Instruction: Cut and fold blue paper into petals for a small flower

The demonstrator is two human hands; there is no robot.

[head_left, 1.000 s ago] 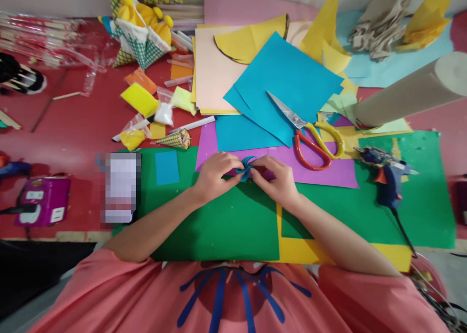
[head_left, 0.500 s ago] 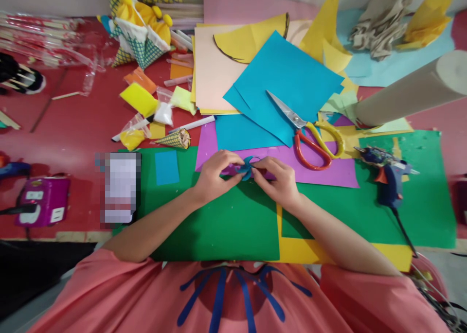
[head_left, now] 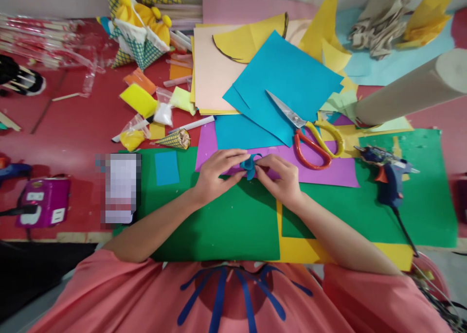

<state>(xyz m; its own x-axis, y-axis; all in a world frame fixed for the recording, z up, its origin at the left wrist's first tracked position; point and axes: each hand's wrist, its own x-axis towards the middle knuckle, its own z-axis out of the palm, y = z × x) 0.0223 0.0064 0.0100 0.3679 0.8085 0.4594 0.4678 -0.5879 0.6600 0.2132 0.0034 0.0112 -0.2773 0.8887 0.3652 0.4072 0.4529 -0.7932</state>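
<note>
Both hands meet mid-table with the folded paper piece [head_left: 250,166] pinched between them. Scissors [head_left: 310,131] sit at about 2 o'clock on the paper sheets [head_left: 284,75], glue gun [head_left: 386,175] at 3, phone [head_left: 120,187] at 9.

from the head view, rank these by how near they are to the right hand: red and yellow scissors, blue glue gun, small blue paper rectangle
From the right hand:
1. Red and yellow scissors, just up and right.
2. Blue glue gun, far right on green paper.
3. Small blue paper rectangle, left, beyond the left hand.
2 and 3 are close.

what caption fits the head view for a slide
Both hands, left hand and right hand, pinch a small blue paper piece over purple paper.
</note>
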